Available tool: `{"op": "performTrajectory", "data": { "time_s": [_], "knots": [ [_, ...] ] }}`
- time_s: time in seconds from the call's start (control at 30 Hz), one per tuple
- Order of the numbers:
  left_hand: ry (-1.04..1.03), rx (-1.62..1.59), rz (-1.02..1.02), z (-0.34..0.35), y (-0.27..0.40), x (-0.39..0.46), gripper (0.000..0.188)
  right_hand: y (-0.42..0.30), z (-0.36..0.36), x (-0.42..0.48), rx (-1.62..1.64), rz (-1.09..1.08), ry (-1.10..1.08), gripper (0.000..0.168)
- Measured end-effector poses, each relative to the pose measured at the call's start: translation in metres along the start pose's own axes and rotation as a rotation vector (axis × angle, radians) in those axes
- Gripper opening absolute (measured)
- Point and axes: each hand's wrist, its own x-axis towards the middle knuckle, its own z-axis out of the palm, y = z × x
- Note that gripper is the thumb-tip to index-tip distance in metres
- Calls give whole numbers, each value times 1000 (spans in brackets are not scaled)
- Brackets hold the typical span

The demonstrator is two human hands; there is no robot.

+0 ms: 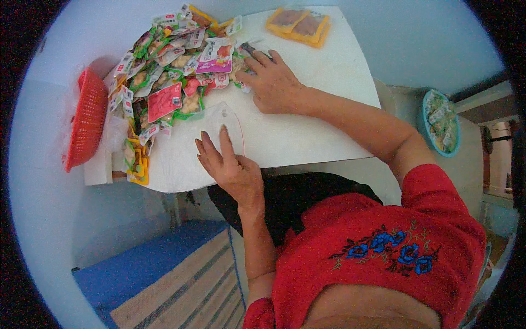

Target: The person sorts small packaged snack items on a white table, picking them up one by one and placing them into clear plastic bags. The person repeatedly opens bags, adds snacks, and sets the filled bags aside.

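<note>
A large heap of small sealed food packets (181,61) covers the left half of the white table (287,135). At the heap's right edge, my right hand (275,84) reaches over a clear-fronted packet (239,65), fingers bent. Whether those fingers grip it is hidden. My left hand (234,170) is at the table's front edge, empty, with its fingers apart. Just beyond its fingertips a clear plastic bag (224,115) with a thin red line lies flat. A red packet (164,102) and a white-and-purple packet (215,55) lie on top of the heap.
Several yellow-edged packets (300,24) are stacked at the table's far right. A red plastic basket (86,119) tilts against the left wall. To the right, a light blue basin (441,123) holds wrapped items. Below is a blue-edged striped mat (185,279).
</note>
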Motion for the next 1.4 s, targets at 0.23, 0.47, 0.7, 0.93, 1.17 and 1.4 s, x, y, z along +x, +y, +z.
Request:
{"op": "performTrajectory", "data": {
  "time_s": [0.23, 0.47, 0.7, 0.93, 1.17, 1.4],
  "knots": [
    [-98, 53, -25, -3, 1, -8, 55, 9, 18, 6, -172, -86, 12, 32],
    [-37, -122, -116, -12, -2, -2, 62, 9, -15, 18, -22, -48, 190, 29],
    [28, -297, -155, -18, -3, 12, 67, 18, -56, 18, 445, 318, 240, 16],
    [56, -270, -165, -12, -8, 16, 64, 24, -45, 18, 1276, 602, 67, 25],
    [106, -279, -194, -10, 3, 19, 65, -2, -62, 11, 1446, 707, -245, 21],
    [70, -333, -138, -8, 14, 18, 76, -21, -68, 6, 1580, 629, -450, 16]
  ]
}}
